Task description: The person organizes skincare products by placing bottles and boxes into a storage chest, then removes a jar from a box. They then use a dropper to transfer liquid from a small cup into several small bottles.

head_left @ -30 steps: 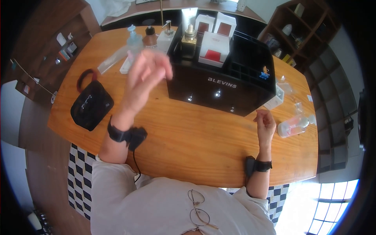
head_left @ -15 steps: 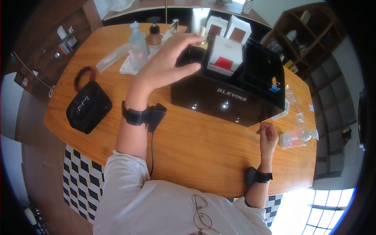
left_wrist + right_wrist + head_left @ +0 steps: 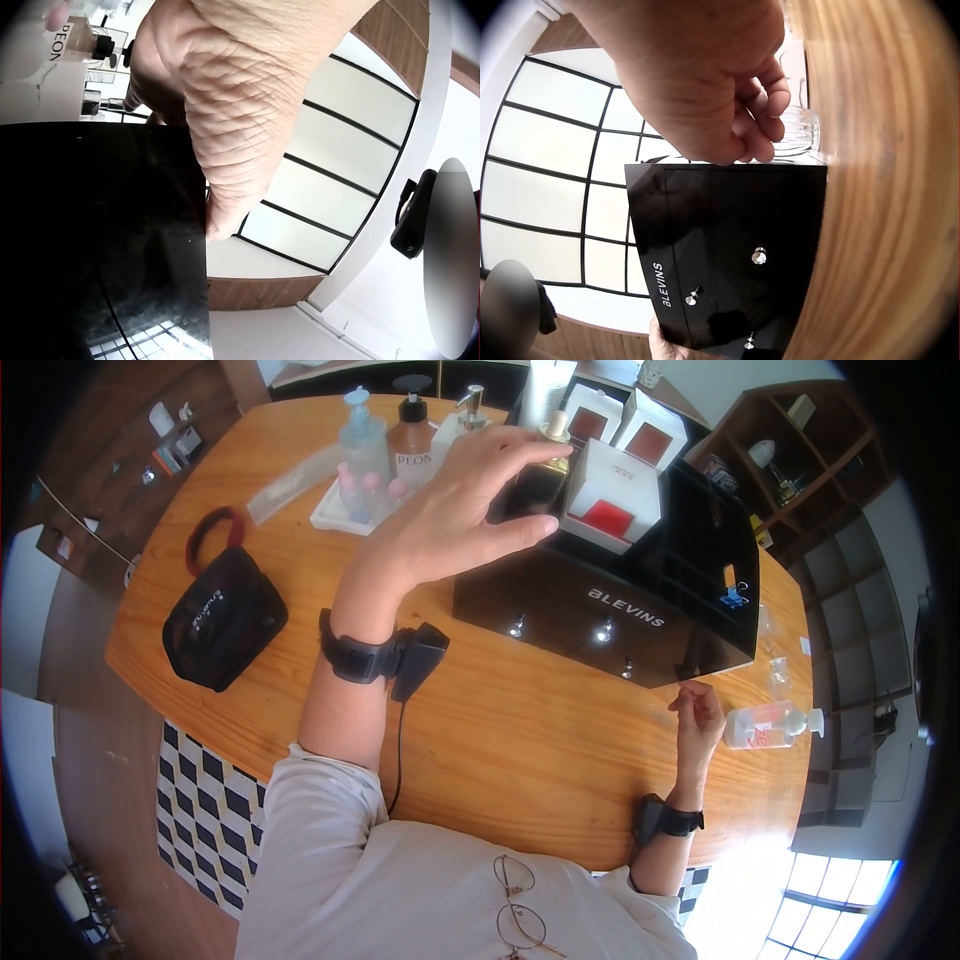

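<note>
My left hand (image 3: 465, 510) is over the left end of the black BLEVINS box (image 3: 615, 605), thumb and fingers spread. Its fingers partly cover a dropper bottle (image 3: 540, 480); whether they touch it, I cannot tell. Beside that bottle stands a white carton with a red patch (image 3: 615, 490). The left wrist view shows the palm (image 3: 232, 112) at the edge of the glossy black box (image 3: 97, 225). By the box's lower right corner, my right hand (image 3: 700, 720) has loosely curled fingers and no visible object in them, as the right wrist view also shows (image 3: 705, 82).
Pump bottles (image 3: 412, 440) and a white tray (image 3: 335, 518) are behind my left forearm. A black pouch (image 3: 225, 620) lies on the left of the wooden table (image 3: 480, 760). Near my right hand lies a clear pump bottle (image 3: 768, 726). Two more cartons (image 3: 648, 432) stand on the box.
My left hand has moved right from beside the box to above its left end, its fingers spreading. The view has shifted, and my right hand stays near the box's lower right corner.
</note>
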{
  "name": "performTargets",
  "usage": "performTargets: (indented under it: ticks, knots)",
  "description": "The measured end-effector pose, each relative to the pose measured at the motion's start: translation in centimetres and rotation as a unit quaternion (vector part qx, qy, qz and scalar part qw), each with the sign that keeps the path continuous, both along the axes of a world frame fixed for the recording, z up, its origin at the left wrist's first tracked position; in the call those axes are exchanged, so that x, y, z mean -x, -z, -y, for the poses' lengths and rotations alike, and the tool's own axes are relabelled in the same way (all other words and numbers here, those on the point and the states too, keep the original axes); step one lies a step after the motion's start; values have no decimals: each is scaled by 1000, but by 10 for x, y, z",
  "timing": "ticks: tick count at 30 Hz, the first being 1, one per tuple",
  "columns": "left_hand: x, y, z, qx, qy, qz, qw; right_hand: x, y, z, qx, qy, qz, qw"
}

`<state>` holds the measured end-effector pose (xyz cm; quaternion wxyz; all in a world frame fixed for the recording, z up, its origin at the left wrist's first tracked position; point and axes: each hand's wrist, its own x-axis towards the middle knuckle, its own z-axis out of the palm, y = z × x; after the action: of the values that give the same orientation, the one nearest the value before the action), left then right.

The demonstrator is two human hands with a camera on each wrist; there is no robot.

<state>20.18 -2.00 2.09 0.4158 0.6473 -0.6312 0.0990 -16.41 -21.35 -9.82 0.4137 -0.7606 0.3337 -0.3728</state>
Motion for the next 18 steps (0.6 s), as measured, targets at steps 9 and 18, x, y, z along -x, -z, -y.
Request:
performTargets:
  ticks: [9,18]
  knots:
    - [1,-2,-1,-7,5,-19,1000,2,2,2,1,4,-11,1000]
    - [1,-2,-1,-13,13,-33,999,2,-3,1,14,12,8,1000]
